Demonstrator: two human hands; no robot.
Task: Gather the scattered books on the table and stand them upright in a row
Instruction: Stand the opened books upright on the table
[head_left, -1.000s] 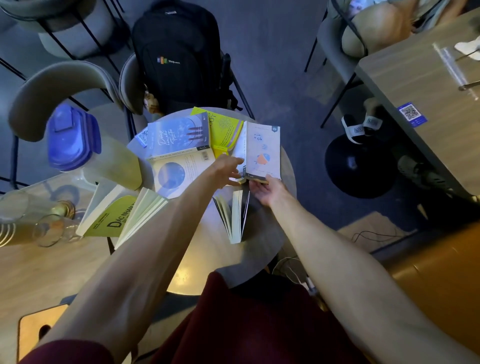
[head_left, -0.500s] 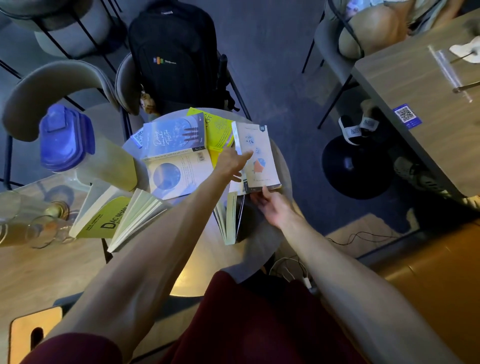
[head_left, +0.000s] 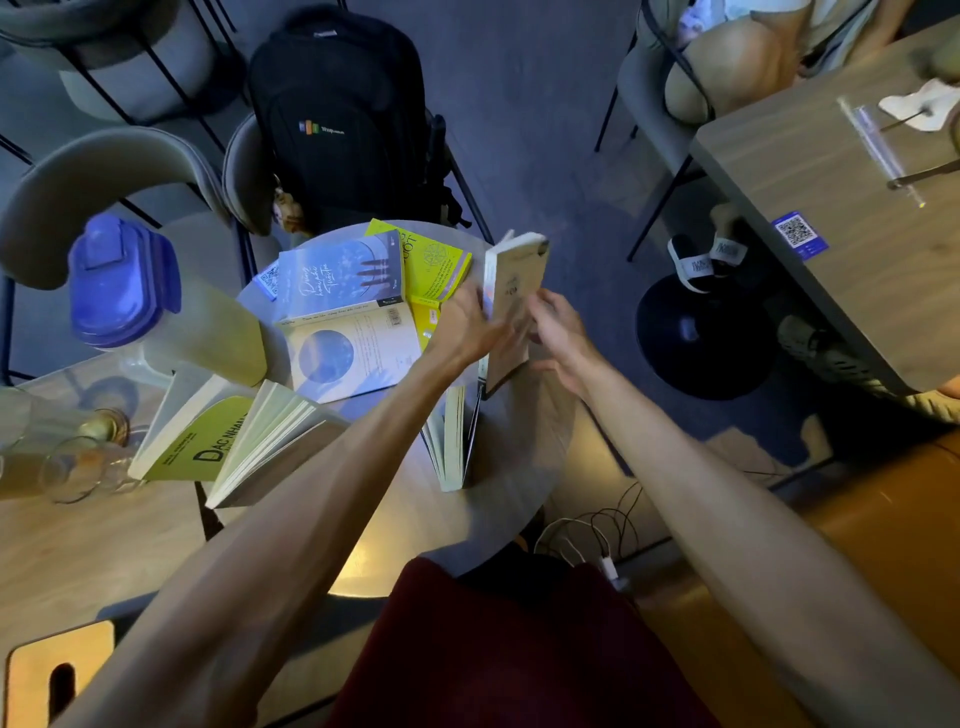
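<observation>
On the small round table a white paperback is tipped up on its lower edge, held between my left hand and my right hand. Just in front of it two thin books stand upright with pages fanned. A blue-covered book lies on a white book with a blue circle, and a yellow-green book lies flat behind them. At the left a yellow book and a pale book lean tilted.
A blue-lidded plastic jug and glasses stand at the left on a wooden table. A black backpack sits on a chair behind. Another wooden table is at right, cables on the floor.
The white paperback lay flat on the table's right side; both hands have raised it up onto its edge.
</observation>
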